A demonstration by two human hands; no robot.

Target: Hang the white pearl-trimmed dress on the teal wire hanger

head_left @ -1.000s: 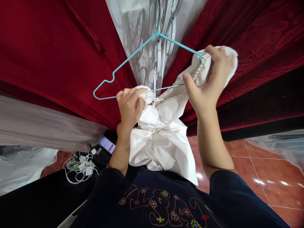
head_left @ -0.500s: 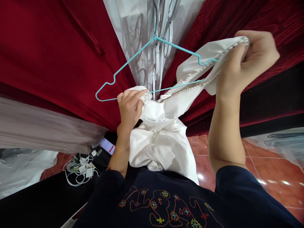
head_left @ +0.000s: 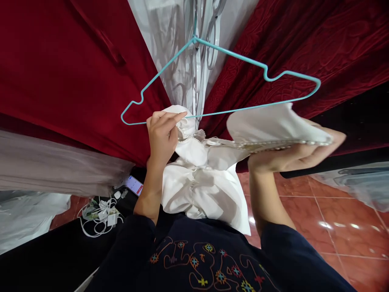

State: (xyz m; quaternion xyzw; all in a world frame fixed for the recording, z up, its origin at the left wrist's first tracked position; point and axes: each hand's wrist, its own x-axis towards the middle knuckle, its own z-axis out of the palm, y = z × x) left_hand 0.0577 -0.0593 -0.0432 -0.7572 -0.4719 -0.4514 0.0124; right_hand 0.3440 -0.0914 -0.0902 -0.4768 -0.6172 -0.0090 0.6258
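A light blue wire hanger (head_left: 231, 54) hangs in front of me, its right end bare. Below it a white dress (head_left: 212, 190) with pearl-beaded edges drapes down against my body. My left hand (head_left: 163, 134) is closed on the dress's left shoulder part and the hanger's lower bar. At the right, under the hanger's bar, my right hand (head_left: 300, 156) grips the beaded edge of the other shoulder part, which is stretched out to the right. Some of its fingers are hidden by the cloth.
Red cloth (head_left: 75, 81) hangs at the left, and patterned red cloth (head_left: 304, 36) at the right. White metal scrollwork (head_left: 199, 73) stands behind the hanger. A phone (head_left: 134, 185) and tangled white cables (head_left: 101, 217) lie on a black surface at the lower left.
My right hand has moved down with the right shoulder part, which has come off the hanger's right end. My left hand has stayed nearly in place.
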